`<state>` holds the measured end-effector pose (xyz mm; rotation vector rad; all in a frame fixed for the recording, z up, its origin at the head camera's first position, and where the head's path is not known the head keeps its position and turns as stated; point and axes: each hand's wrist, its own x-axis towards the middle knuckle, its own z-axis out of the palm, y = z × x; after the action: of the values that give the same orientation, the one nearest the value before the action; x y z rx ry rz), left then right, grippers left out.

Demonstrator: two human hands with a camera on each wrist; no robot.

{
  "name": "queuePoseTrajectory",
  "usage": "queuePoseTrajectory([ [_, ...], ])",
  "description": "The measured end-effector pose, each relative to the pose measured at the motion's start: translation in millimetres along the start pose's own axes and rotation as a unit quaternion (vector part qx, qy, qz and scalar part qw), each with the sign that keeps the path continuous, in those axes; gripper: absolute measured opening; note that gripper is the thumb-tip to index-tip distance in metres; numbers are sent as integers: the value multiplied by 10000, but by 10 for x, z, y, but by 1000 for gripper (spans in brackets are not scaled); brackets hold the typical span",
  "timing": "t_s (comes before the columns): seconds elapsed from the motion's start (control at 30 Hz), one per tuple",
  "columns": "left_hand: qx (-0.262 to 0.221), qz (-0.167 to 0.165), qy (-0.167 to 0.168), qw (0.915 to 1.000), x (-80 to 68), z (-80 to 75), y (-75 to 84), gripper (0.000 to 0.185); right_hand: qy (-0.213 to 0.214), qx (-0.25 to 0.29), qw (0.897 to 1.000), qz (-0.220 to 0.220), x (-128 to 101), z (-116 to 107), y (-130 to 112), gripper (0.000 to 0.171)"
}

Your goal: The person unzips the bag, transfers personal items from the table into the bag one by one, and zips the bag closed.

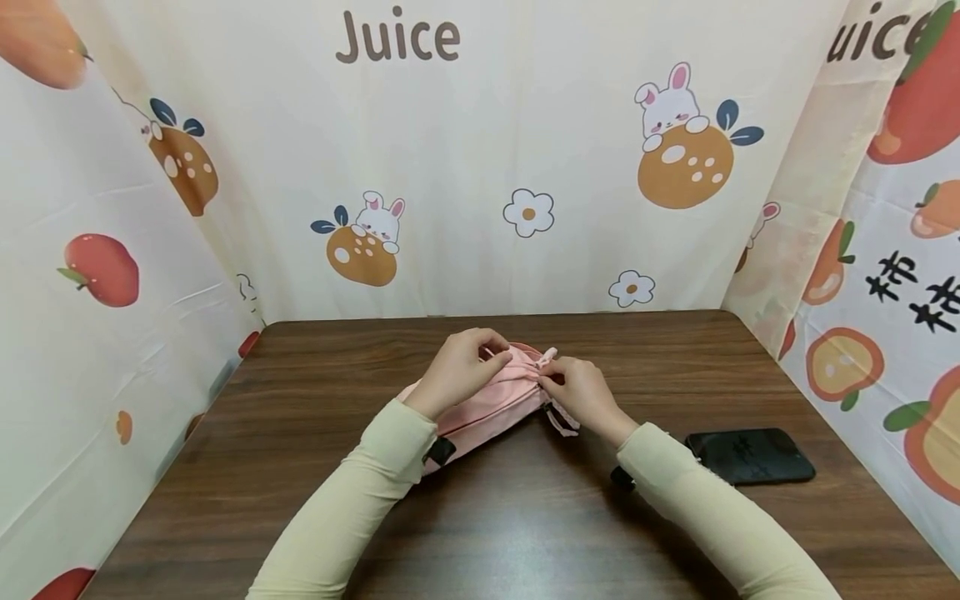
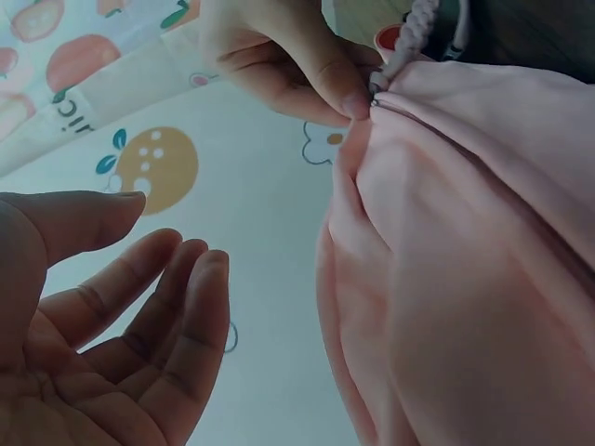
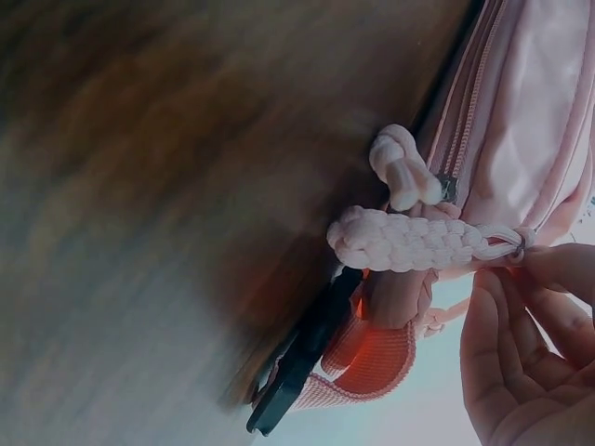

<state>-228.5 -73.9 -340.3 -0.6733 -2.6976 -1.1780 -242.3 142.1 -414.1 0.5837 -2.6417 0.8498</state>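
A pink fabric bag [image 1: 487, 408] lies on the brown table [image 1: 315, 467], between my two hands. My right hand [image 1: 546, 379] pinches the zipper's braided pink pull cord [image 3: 409, 242] at its metal ring, at the bag's right end. The left wrist view shows the same pinch [image 2: 358, 102] against the gathered pink fabric [image 2: 465, 279]. My left hand [image 1: 489, 348] hovers over the top of the bag; in the left wrist view its fingers [image 2: 177, 297] are loosely curled and hold nothing. A pink webbing strap [image 3: 372, 362] with a black buckle [image 3: 297, 362] hangs below the cord.
A black phone [image 1: 750, 456] lies flat on the table to the right, beside my right forearm. Printed cloth walls with fruit and rabbit pictures [image 1: 525, 167] close off the back and both sides. Bare wood stretches in front of the bag.
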Motion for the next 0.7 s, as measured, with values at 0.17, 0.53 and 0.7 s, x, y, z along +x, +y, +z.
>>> queuePoseTrajectory([
  [0.17,38,-129,-335,9993,163,87,83,17,-34,57,10000,15,2,7,18,5],
  [0.53,484,-417,-1304,9894,475,353,157,41,233,250,9992,-227,-17,5,25,5],
  [0.7,652,-651,-1630,9823,564,477,152,40,160,309,9992,-174,-21,-7,28,4],
])
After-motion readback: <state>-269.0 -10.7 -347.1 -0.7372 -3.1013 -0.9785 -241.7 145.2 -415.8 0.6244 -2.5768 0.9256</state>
